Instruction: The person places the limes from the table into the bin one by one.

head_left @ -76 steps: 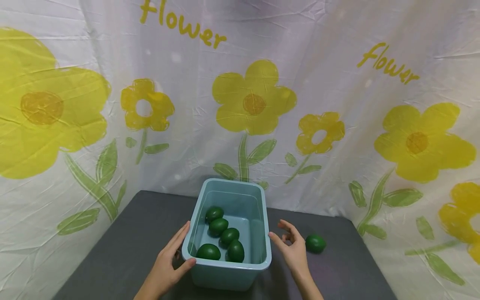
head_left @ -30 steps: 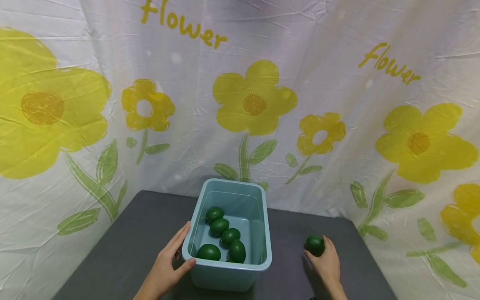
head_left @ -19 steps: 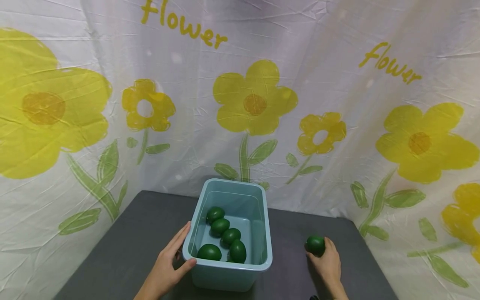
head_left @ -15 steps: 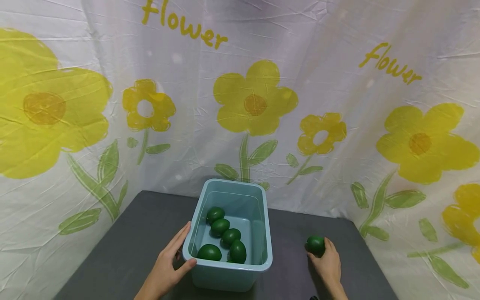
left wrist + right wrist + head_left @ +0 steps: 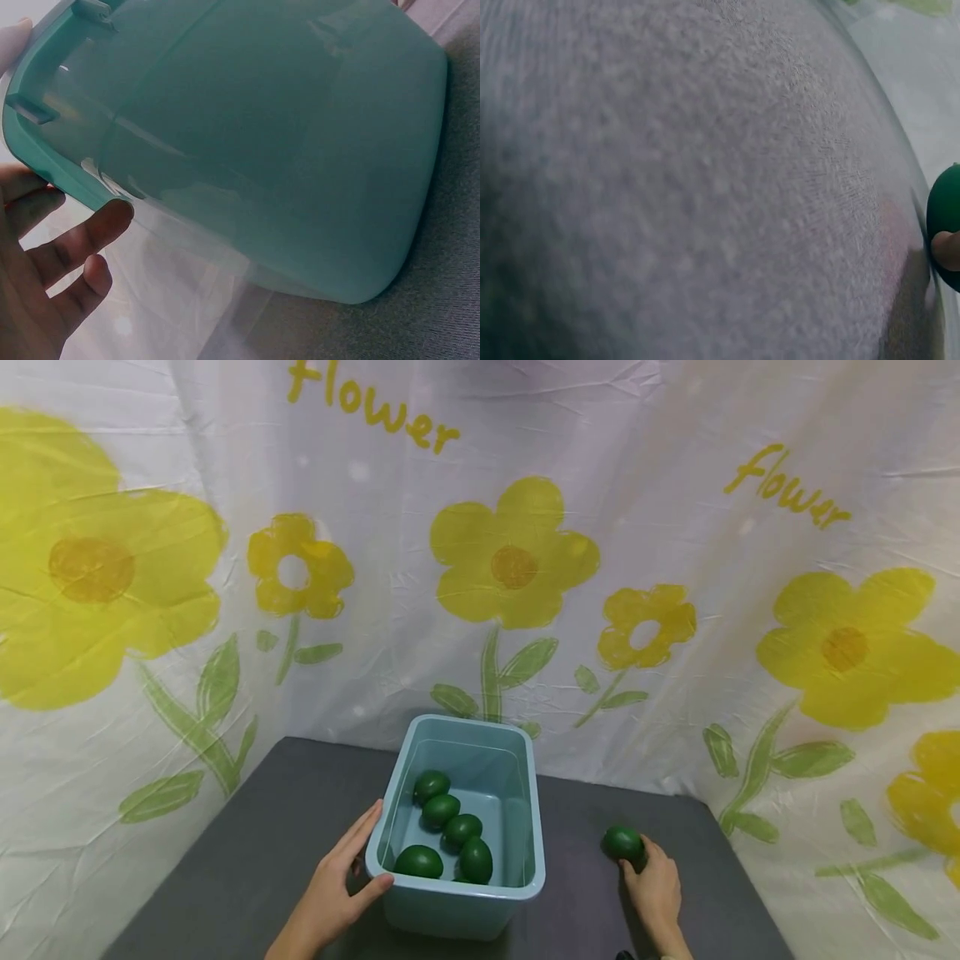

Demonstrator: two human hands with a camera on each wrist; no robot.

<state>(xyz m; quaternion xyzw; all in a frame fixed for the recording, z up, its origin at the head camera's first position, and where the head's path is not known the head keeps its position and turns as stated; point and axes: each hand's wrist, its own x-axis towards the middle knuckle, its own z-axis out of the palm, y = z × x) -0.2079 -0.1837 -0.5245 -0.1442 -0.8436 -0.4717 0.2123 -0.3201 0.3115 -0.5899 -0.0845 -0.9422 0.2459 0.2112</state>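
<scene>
In the head view, a pale teal plastic bin (image 5: pixel 450 910) stands on the dark table. Several smooth, dark-green avocados (image 5: pixel 476 860) lie inside, mostly toward its left and near side. My left hand (image 5: pixel 330 885) holds the bin's near left corner, thumb on the front rim and fingers along the left side. From below, the left wrist view shows those fingers (image 5: pixel 82 236) at the rim. To the right of the bin, my right hand (image 5: pixel 656 889) holds another avocado (image 5: pixel 621 842) between thumb and fingers, close over the table. Only part of this avocado (image 5: pixel 946 202) and one digit enter the right wrist view.
A dark grey cloth covers the table (image 5: pixel 573 827). Behind and at both sides hangs a white curtain (image 5: pixel 390 610) printed with yellow flowers. A small black object (image 5: pixel 624 955) shows at the bottom edge by the right wrist.
My right hand has left the bin's right side and taken hold of the avocado on the table. The avocado has lately shifted slightly left and away. My left hand stays at the bin's corner.
</scene>
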